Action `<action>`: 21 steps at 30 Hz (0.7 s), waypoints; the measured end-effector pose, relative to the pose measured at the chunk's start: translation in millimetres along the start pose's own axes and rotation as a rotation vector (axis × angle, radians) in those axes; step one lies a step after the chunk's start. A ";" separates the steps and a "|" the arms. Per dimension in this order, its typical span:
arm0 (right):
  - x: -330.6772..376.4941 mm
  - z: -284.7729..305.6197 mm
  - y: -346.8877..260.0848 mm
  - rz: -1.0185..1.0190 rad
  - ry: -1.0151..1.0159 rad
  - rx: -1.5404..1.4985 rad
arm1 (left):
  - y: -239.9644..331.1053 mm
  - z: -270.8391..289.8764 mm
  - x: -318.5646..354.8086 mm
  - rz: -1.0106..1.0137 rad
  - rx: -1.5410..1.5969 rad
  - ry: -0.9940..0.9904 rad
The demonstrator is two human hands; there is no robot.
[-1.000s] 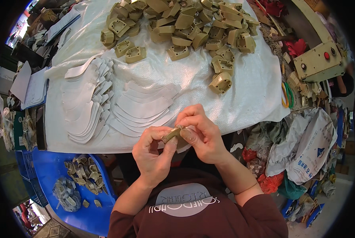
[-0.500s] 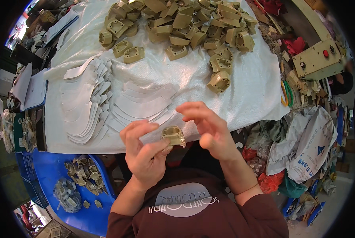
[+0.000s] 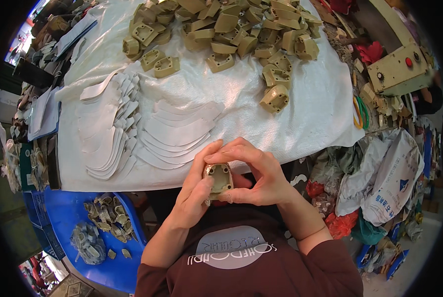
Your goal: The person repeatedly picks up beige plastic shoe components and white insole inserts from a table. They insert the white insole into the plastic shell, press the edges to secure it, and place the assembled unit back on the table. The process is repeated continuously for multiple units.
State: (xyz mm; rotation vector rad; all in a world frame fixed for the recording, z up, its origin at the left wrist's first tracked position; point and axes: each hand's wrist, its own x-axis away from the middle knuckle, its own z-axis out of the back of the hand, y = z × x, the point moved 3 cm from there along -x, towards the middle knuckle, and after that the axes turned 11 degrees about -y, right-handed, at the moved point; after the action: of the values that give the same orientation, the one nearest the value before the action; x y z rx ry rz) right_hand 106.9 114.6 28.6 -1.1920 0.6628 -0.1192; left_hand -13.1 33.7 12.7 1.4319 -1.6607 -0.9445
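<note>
Close in front of my chest, at the table's near edge, I hold a hollow tan moulded block with small screw-like holes in its corners. Its open side faces up. My left hand grips its left side, thumb along the wall. From the right, my right hand closes on it, thumb at the lower edge and fingers over the top edge. Just beyond lie curved white strips in a fanned layer, and a thicker overlapping stack of white strips further left.
A heap of similar tan blocks covers the far side of the white sheet. On the lower left, a blue chair carries loose pieces and a filled plastic bag. At right stand a control box and white sacks.
My right hand has come down and left onto the block, where before only my left hand held it. The block has turned, its hollow now facing up.
</note>
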 end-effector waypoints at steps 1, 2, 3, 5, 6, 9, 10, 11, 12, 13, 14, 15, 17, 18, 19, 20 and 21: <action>0.4 -1.2 2.5 0.011 -0.003 0.011 | -2.7 -1.0 0.2 0.024 0.083 0.027; -0.5 -2.2 1.2 0.034 0.015 0.115 | -5.8 2.5 1.6 -0.024 0.017 -0.011; -1.2 -2.6 -0.5 0.056 0.034 0.223 | -4.7 2.5 2.9 -0.040 -0.010 0.025; -1.9 -4.0 1.4 0.030 0.088 0.192 | -2.2 1.0 5.9 -0.070 -0.064 0.093; -1.0 -5.6 4.4 -0.019 0.121 0.057 | -6.0 4.2 3.7 -0.165 -0.213 0.127; -5.5 -6.0 14.0 -0.174 0.043 -0.392 | -2.9 -9.7 3.5 -0.230 -0.028 -0.061; -10.0 -5.8 16.9 -0.220 -0.028 -0.480 | 0.3 -15.1 1.2 -0.226 -0.106 0.001; -12.5 -7.9 19.0 -0.267 -0.099 -0.568 | 3.5 -21.5 -1.7 -0.223 -0.183 0.063; -14.0 -11.4 22.3 -0.295 -0.125 -0.702 | 4.5 -22.3 -2.1 -0.212 -0.228 0.085; -13.0 -10.5 21.3 -0.267 -0.113 -0.644 | 5.2 -23.8 -2.6 -0.200 -0.272 0.102; -11.3 -10.8 19.4 -0.239 -0.101 -0.587 | 3.8 -22.1 -0.4 -0.178 -0.277 0.075; -9.6 -12.9 17.3 -0.211 -0.094 -0.535 | 1.4 -20.6 2.0 -0.155 -0.283 0.052; -6.6 -17.8 14.8 -0.167 -0.033 -0.432 | -10.9 -11.3 3.5 -0.257 -0.329 0.186; -6.4 -21.9 14.6 -0.141 0.009 -0.353 | -12.9 -7.8 2.6 -0.297 -0.341 0.212; -4.3 -24.8 14.3 -0.115 0.050 -0.272 | -11.8 -6.3 1.4 -0.337 -0.353 0.239; 1.3 -28.4 16.5 -0.082 0.031 -0.227 | -9.3 -7.1 0.3 -0.336 -0.261 0.255; 3.0 -33.0 14.6 -0.096 0.071 -0.262 | -1.2 -9.5 -1.2 -0.336 -0.176 0.279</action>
State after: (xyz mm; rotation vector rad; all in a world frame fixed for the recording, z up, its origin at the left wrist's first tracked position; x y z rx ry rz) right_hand 88.0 91.9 7.5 -1.4782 0.6980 -0.1589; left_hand -3.9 34.1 15.9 1.6643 -1.1287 -0.9917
